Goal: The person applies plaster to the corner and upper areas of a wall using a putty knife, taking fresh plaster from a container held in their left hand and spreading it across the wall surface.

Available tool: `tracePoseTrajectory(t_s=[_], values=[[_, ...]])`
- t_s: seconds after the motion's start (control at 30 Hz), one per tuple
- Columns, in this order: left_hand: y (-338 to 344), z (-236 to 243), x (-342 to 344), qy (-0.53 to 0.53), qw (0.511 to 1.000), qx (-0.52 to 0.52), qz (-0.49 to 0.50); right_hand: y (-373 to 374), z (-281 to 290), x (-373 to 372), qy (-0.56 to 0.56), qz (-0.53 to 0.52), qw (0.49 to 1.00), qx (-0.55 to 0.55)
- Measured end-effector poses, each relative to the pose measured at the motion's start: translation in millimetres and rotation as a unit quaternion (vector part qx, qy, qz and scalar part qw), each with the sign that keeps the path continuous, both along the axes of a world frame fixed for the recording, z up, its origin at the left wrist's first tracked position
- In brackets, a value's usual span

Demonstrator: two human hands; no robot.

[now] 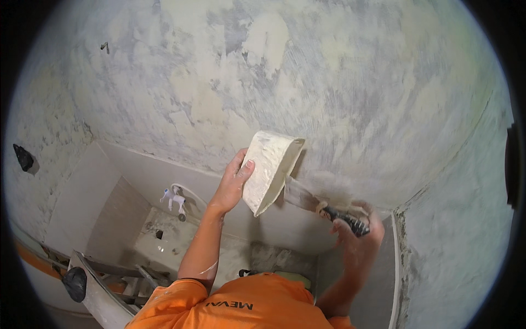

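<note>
My left hand (234,183) grips a cream-coloured, plaster-smeared container (267,170) with a flattened, pouch-like shape; its open mouth faces right. The thumb lies on its near side and the other fingers go behind it. My right hand (364,236) is closed round the black handle of a putty knife (301,194). The knife's broad blade points left, its tip close beside the container's mouth; I cannot tell whether they touch. Ahead is a wall (219,82) patched with pale plaster over grey. What lies inside the container is hidden.
Below the wall sits a tiled recess with a white-and-blue tap (174,198) and hose. Boards and debris (126,282) lie at lower left. Black plastic covers (23,158) hang on the left wall. A side wall (455,236) closes off the right.
</note>
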State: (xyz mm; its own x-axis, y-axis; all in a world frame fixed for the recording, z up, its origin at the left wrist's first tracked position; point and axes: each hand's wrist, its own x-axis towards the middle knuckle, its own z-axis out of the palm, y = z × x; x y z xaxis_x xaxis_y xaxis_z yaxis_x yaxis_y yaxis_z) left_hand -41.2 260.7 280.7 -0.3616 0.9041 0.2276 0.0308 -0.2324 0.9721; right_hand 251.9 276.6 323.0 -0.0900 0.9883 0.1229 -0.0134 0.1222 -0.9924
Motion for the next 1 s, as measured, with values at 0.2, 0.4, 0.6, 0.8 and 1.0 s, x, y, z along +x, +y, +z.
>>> tracePoseTrajectory(t_s=[0.2,0.4,0.6,0.8,1.0], values=[[-10,-29,-4,-0.154,0.985,-0.075,-0.005,24,-19,-5,0.161,0.054,0.985,-0.017],[-18,-34,0,-0.212,0.967,-0.14,-0.03,37,-43,3,0.28,0.169,0.945,-0.004],[-28,-32,-8,-0.25,0.956,-0.156,-0.005,39,-56,-5,0.366,0.115,0.923,-0.015],[-34,-40,-14,-0.292,0.943,-0.158,-0.018,33,-65,-32,0.193,0.086,0.977,0.024],[-27,-37,-4,-0.202,0.96,-0.191,0.014,25,-72,-70,0.006,0.112,0.989,0.094]])
